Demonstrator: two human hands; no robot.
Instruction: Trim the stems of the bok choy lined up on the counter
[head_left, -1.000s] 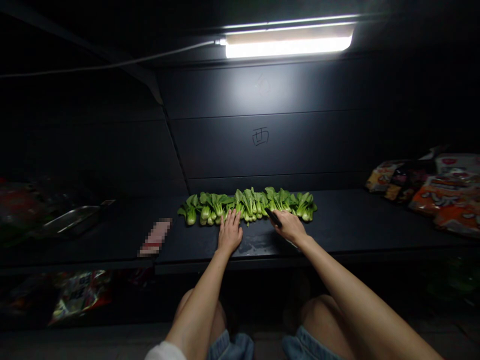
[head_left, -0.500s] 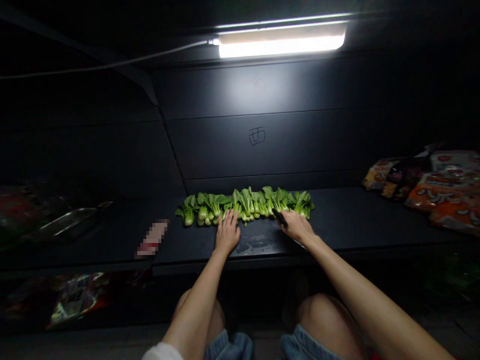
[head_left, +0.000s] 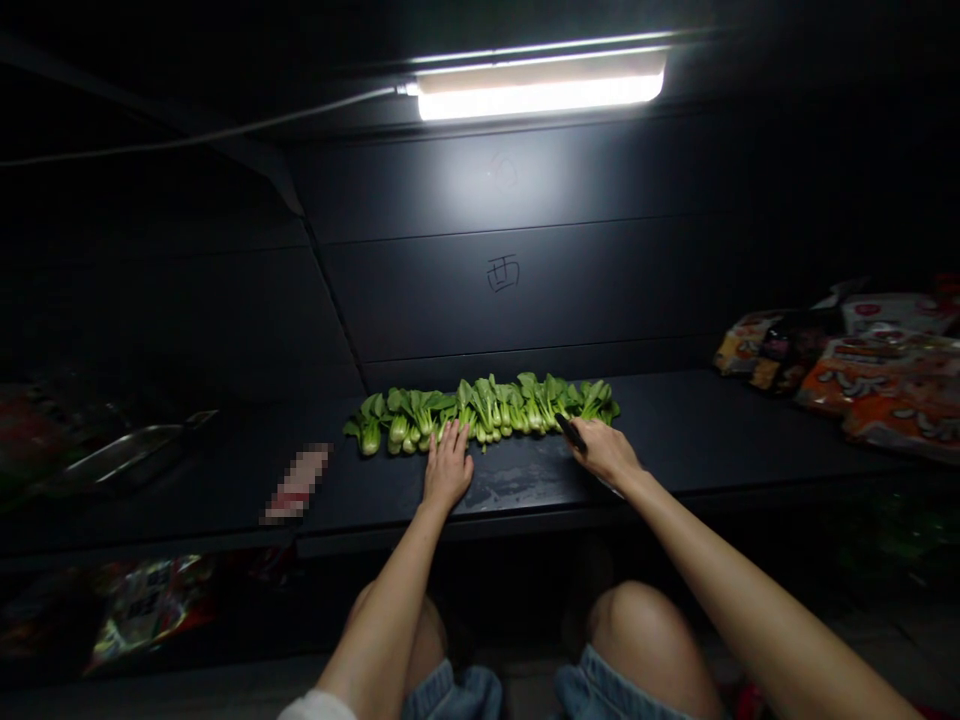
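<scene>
Dark counter (head_left: 697, 430) w/ long row of bok choy (head_left: 480, 415) mid-frame, snack bags (head_left: 877, 375) at far R of frame, steel tray (head_left: 124, 455) at L. L hand (head_left: 448, 470) open, flat, fingers (head_left: 455, 436) on stems at row's front. R hand (head_left: 606, 450) closed around black-handled knife (head_left: 571, 432), touching row's R part.

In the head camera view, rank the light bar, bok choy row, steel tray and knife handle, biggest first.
1. The bok choy row and the light bar look about equal, so unranked.
2. The steel tray.
3. The knife handle.
</scene>
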